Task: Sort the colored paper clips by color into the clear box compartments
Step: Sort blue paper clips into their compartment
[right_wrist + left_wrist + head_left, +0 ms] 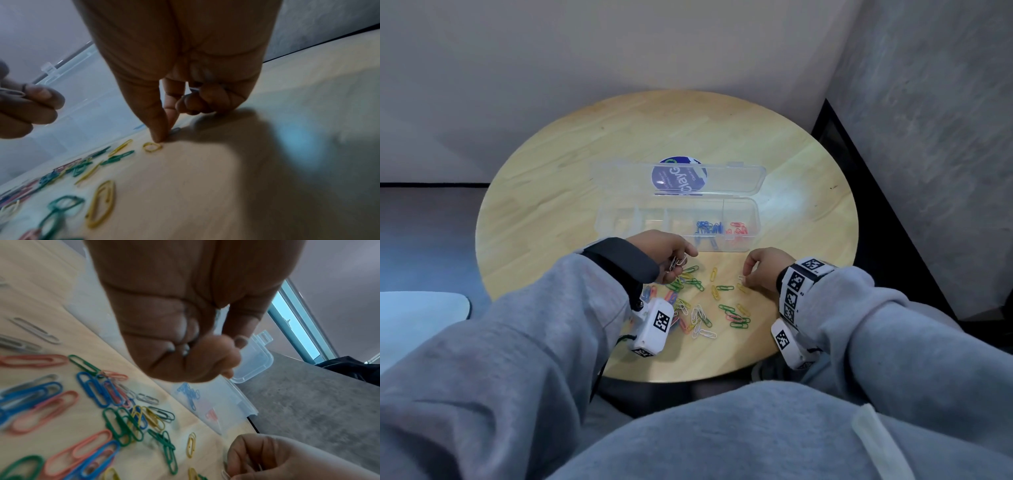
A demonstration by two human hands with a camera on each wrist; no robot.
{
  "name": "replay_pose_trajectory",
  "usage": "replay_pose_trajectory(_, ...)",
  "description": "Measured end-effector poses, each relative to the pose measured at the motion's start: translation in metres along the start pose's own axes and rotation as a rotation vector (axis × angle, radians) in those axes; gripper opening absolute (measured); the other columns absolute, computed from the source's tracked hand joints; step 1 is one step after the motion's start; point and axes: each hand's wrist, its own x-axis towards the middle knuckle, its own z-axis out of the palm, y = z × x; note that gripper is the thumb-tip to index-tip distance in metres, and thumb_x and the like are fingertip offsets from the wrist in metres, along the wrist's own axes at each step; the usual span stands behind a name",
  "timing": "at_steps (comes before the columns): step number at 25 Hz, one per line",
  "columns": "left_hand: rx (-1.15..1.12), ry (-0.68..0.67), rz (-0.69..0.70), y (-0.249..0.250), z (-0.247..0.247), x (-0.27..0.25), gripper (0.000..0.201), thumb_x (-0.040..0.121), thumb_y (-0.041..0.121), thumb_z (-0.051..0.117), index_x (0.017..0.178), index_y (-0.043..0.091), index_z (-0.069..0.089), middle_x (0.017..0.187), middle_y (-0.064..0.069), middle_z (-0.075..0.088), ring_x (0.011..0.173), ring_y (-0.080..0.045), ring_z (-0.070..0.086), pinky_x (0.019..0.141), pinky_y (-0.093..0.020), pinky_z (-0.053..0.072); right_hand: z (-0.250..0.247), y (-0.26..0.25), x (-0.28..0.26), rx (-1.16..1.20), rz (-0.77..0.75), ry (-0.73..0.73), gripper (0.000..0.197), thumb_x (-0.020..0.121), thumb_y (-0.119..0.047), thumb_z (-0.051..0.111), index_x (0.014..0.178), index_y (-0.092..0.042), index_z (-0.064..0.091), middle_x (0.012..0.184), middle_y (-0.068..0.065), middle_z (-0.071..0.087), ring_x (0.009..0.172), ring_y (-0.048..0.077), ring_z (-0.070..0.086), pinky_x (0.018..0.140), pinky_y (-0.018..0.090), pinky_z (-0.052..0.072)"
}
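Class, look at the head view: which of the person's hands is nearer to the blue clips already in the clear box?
Left. The left hand sits just beside the blue clips; the right hand is farther off, down on the table.

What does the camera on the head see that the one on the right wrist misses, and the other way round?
Only the head view shows the whole clear box with its lid open, blue clips and red clips in separate compartments. Only the right wrist view shows, close up, the right hand's fingertips pinching a pale clip on the table. Both show the left hand holding white clips and loose clips on the table.
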Motion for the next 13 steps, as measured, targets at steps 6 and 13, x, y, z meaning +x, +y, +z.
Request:
replay_pose_trajectory(6,0.073,0.001,-0.044,-0.004,0.000,0.001,0.026,0.087,0.004,0.039,0.064,0.008,0.051,0.061,-0.004,0.040,0.041,-0.012,0.038,0.034,-0.012,0.031,0.003,-0.006,0.001,-0.131,0.029,-0.050,0.011,0.080,-0.014,0.062,0.071,-0.016,0.057,0.084,0.003,0.059,0.080,0.020,0.054,0.068,0.026,0.044)
replay_pose_trajectory(13,0.420,-0.039,0.080,-0.009,0.011,0.000,0.024,0.089,-0.005,0.045,0.083,0.016,0.055,0.060,-0.002,0.042,0.033,-0.007,0.037,0.031,-0.010,0.027,-0.001,-0.003,-0.006,0.432,0.021,-0.272,0.019,0.084,0.002,0.046,0.071,-0.011,0.047,0.065,0.012,0.052,0.051,0.019,0.045,0.054,0.030,0.043)
